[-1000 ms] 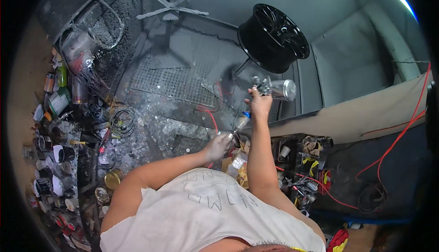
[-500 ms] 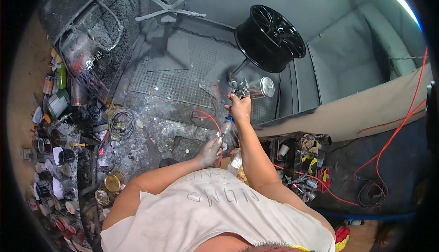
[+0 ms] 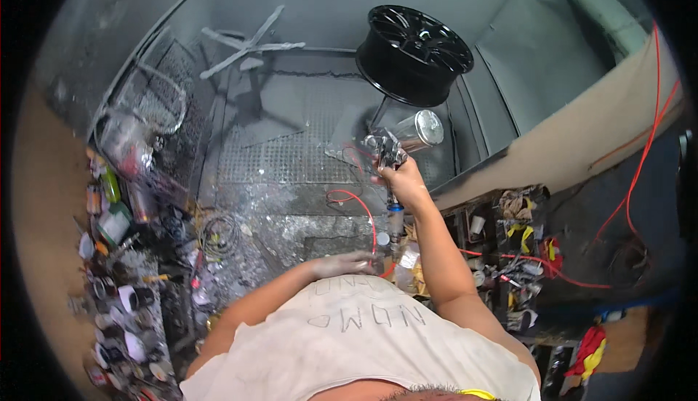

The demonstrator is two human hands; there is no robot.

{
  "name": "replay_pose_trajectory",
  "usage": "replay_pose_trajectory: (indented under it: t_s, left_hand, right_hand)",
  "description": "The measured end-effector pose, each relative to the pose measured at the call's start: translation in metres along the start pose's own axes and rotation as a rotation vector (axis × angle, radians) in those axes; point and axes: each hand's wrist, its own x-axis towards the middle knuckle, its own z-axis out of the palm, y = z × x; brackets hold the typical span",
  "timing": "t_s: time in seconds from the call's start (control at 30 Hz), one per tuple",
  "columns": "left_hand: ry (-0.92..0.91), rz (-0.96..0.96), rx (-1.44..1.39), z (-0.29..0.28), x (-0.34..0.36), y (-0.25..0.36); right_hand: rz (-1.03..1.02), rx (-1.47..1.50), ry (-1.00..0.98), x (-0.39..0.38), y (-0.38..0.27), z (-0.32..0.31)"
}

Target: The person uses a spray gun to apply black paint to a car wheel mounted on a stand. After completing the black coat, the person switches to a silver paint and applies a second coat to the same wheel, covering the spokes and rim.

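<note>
My right hand is closed on a metal spray gun with a silver cup on its side. A fitting with a blue band hangs below that hand. My grey-smudged left hand is low at my shirt front, its fingers loosely stretched out beside the red hose and the lower end of the fitting. Beyond the gun, a glossy black wheel rim rests tilted on a stand.
A grey cross-shaped stand is at the back left, beside a paint-crusted metal rack. Cans and cups crowd the left edge. A cluttered shelf is at the lower right, below a beige booth edge. Red hoses hang at the far right.
My left hand has dropped away from the fitting and its grip has loosened. The view has shifted, and the booth's right wall now appears further left.
</note>
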Motion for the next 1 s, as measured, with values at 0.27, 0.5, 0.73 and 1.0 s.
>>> replay_pose_trajectory:
  t_s: [0.27, 0.5, 0.73, 1.0]
  left_hand:
    - [0.089, -0.043, -0.244, -0.021, -0.047, -0.013]
    - [0.242, -0.077, -0.158, -0.097, 0.003, -0.003]
    - [0.746, 0.015, 0.243, -0.162, 0.072, 0.093]
    - [0.524, 0.504, 1.1, -0.162, 0.22, 0.296]
  right_hand:
    - [-0.019, -0.194, -0.004, -0.025, -0.06, -0.009]
    - [-0.022, -0.228, -0.062, 0.024, -0.074, -0.065]
    - [0.066, -0.256, -0.095, 0.08, -0.039, -0.123]
    - [0.248, -0.307, -0.09, 0.127, -0.036, -0.163]
